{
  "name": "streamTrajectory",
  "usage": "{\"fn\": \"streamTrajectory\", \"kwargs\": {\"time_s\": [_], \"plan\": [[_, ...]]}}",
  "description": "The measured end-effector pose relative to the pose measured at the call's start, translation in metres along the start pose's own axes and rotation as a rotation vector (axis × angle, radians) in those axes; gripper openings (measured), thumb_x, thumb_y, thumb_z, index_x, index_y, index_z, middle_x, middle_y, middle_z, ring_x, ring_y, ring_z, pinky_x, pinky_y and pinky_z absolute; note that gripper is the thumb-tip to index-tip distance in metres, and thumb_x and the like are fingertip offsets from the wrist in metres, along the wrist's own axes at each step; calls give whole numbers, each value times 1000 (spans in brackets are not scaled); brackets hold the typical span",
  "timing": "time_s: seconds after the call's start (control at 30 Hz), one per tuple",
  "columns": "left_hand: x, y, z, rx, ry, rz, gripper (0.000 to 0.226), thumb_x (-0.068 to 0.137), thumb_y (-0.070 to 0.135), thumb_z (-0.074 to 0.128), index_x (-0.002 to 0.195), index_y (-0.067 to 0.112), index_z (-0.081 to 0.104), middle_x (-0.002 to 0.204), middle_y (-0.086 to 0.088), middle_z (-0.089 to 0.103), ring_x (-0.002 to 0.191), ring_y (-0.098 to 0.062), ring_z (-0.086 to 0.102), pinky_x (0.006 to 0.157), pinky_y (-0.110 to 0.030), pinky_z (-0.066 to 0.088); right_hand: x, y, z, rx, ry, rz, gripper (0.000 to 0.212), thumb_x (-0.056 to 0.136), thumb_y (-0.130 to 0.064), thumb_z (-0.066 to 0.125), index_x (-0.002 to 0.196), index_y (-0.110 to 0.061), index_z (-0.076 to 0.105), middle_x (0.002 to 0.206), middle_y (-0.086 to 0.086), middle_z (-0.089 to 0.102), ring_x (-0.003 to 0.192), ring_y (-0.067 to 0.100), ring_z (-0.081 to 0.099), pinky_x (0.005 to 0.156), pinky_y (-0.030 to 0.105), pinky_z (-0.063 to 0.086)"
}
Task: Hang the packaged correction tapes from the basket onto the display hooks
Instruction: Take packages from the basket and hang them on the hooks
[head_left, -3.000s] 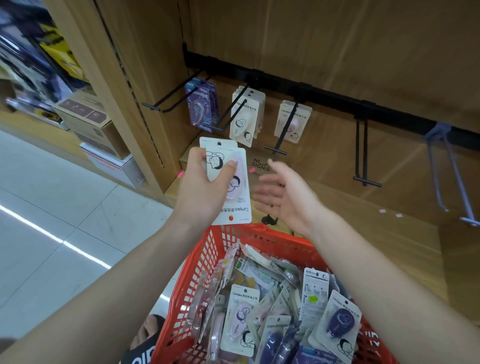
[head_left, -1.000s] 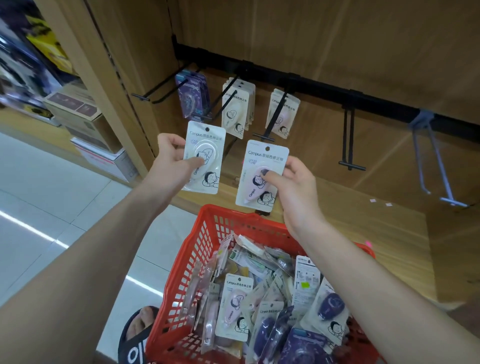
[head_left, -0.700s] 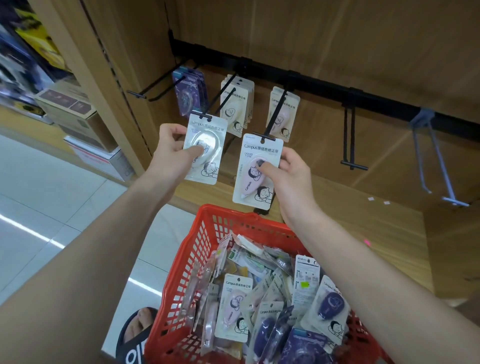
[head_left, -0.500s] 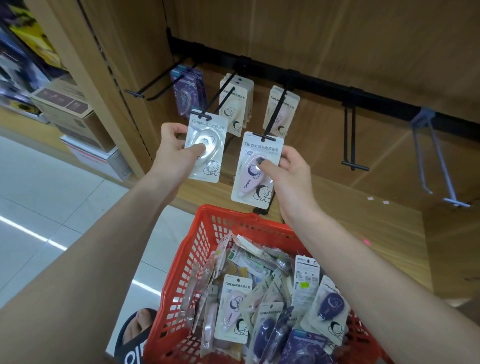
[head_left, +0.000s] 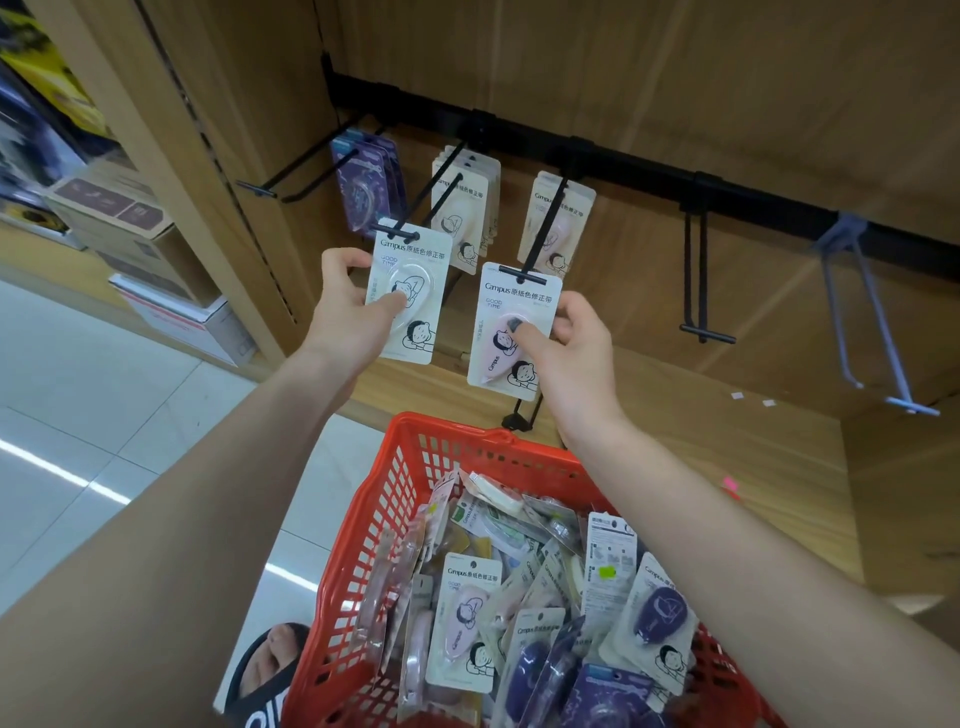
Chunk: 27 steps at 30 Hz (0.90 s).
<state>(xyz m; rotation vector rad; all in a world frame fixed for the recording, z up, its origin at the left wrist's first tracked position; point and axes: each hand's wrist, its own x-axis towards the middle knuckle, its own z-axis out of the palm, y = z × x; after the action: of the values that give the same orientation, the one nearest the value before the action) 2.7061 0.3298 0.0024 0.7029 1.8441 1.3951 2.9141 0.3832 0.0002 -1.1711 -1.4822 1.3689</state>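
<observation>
My left hand pinches a white packaged correction tape, its top at the tip of a black display hook. My right hand pinches a pink packaged correction tape with its top at the tip of the neighbouring hook. More white, pink and purple packs hang further back on these hooks. Below my arms a red basket holds several packaged tapes.
Two bare hooks, one black and one grey, stick out from the black rail to the right. A wooden shelf board lies beneath. Cardboard boxes stand at the left on the tiled floor.
Both hands rose from above the basket and carried one pack each up to the hook tips; the left hand earlier held both packs.
</observation>
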Motion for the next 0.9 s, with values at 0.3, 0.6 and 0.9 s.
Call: {"fn": "streamTrajectory", "kwargs": {"time_s": [0.3, 0.6, 0.9], "plan": [[5, 4, 2, 61, -19, 26, 41, 103, 22, 65, 129, 36, 35, 100, 8, 74, 76, -9, 78, 56, -21, 59, -4, 11, 7, -52, 82, -48, 15, 97, -18, 70, 100, -29, 61, 101, -19, 77, 92, 0, 74, 69, 18, 54], [16, 8, 8, 79, -26, 24, 43, 103, 21, 66, 127, 36, 34, 94, 12, 73, 73, -5, 77, 52, -18, 56, 0, 7, 7, -80, 4, -91, 13, 98, -21, 70, 103, -29, 61, 103, -21, 77, 91, 1, 75, 75, 29, 62], [14, 11, 8, 55, -30, 16, 39, 104, 19, 63, 128, 32, 35, 99, 7, 77, 74, -12, 79, 55, -21, 58, -4, 2, 7, -47, 53, -69, 13, 97, -18, 70, 97, -27, 60, 94, -18, 78, 84, -2, 73, 62, 15, 53]]}}
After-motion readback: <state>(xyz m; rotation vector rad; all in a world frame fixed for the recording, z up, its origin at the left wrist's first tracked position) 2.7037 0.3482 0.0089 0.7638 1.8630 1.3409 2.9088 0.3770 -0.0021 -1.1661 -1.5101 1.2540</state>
